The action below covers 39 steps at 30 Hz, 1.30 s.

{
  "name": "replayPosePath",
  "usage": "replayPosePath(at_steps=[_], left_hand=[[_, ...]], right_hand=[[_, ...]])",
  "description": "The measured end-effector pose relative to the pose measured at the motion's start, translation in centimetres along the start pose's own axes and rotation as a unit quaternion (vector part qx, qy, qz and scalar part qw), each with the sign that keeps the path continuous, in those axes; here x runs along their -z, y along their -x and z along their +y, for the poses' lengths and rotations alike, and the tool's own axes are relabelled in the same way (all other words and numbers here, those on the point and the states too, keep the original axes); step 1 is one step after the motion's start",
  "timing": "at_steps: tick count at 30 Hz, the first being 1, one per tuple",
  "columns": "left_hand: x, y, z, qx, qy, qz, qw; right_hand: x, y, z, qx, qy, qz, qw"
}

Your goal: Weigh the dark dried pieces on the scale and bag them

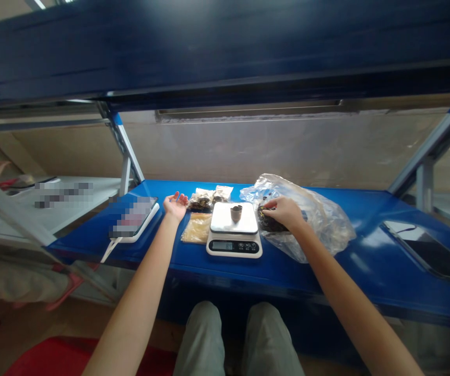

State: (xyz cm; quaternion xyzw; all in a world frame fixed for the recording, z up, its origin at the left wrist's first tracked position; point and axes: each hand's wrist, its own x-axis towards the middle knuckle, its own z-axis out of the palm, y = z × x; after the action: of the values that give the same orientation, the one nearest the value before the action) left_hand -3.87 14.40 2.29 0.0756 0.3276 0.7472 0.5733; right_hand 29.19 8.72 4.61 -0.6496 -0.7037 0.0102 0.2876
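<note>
A white kitchen scale [234, 246] stands on the blue table, its display lit. On its plate sits a small cup [236, 214] with dark bits inside. My right hand [285, 211] is at the mouth of a large clear plastic bag [322, 224], fingers pinched on dark dried pieces [274, 224] with yellowish flecks. Palm up and empty, my left hand [176, 206] rests left of the scale with its fingers apart. Nearest to it are small filled clear packets [205, 199] and a stack of flat yellowish plastic bags [196, 228].
To the left lies a phone [133, 216] on a white block with a cable. Another dark phone or tablet [432, 253] is at the right edge. A blue shelf [225, 52] hangs low overhead, with slanted metal supports [125, 146] at both sides.
</note>
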Motion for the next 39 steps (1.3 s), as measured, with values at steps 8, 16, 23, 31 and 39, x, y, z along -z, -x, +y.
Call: replayPosePath(at_steps=[8,16,23,31,39], left_hand=[[0.0,-0.1,0.0,0.000,0.002,0.003,1.000],[-0.1,0.2,-0.1,0.000,0.004,0.003,1.000],[0.0,0.1,-0.1,0.000,0.007,0.001,1.000],[0.1,-0.2,-0.1,-0.003,0.006,0.003,1.000],[0.1,-0.1,0.0,0.000,0.001,-0.001,1.000]], right_hand=[[0.5,0.3,-0.7,-0.058,0.011,-0.078,0.995],[-0.4,-0.2,0.1,-0.028,-0.032,-0.038,0.998],[-0.3,-0.3,-0.3,-0.023,-0.039,-0.018,0.999],[0.8,0.2,-0.5,-0.080,-0.010,-0.068,0.994],[0.5,-0.1,-0.2,-0.057,0.008,-0.109,0.992]])
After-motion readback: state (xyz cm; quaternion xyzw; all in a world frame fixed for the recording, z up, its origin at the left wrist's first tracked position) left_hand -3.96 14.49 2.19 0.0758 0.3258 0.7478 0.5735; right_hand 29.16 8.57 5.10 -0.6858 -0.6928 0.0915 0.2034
